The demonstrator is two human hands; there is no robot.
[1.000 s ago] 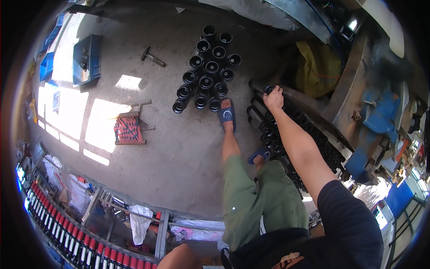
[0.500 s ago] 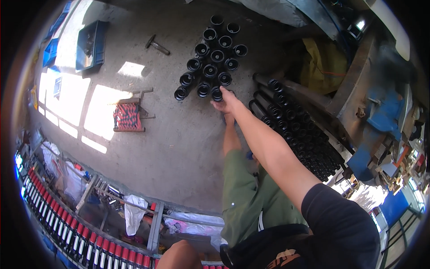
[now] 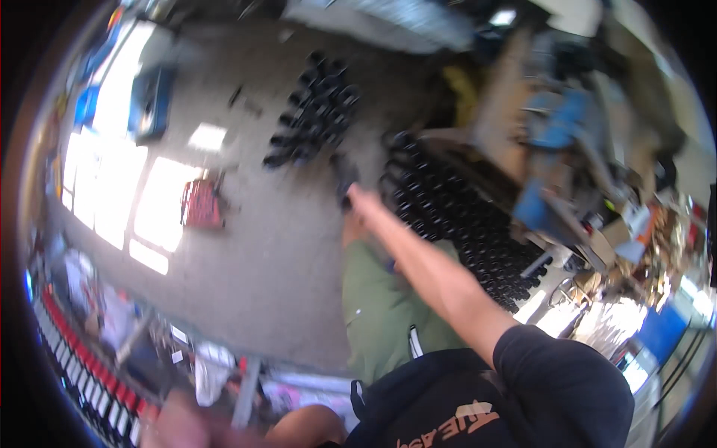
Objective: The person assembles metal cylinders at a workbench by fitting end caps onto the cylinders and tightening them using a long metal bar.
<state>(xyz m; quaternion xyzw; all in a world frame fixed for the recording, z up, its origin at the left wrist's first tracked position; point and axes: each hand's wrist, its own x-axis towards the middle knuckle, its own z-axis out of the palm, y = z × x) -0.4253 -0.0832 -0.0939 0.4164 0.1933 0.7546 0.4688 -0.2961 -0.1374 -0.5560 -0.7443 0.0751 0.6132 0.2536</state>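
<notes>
My right arm reaches forward over my leg, and my right hand (image 3: 360, 201) is just above my dark shoe (image 3: 343, 173). Motion blur smears its fingers, so I cannot see whether anything is in them. Beyond the shoe, a group of black tubular parts with ring-shaped ends (image 3: 317, 104) stands upright on the floor. At the lower left edge my left hand (image 3: 179, 424) appears as a blurred shape near a row of red and silver cylinders (image 3: 97, 373); its fingers cannot be made out.
Many more black tubular parts (image 3: 455, 209) lie stacked to the right of my legs. Behind them is a cluttered bench with a blue vise-like tool (image 3: 556, 123). A low stool with a red woven seat (image 3: 202, 203), a hammer (image 3: 243, 101) and a blue bin (image 3: 151, 103) are on the left.
My right hand has drawn back toward me from the nearest standing black part. My left hand has come into view at the lower left. The whole view has shifted and blurred.
</notes>
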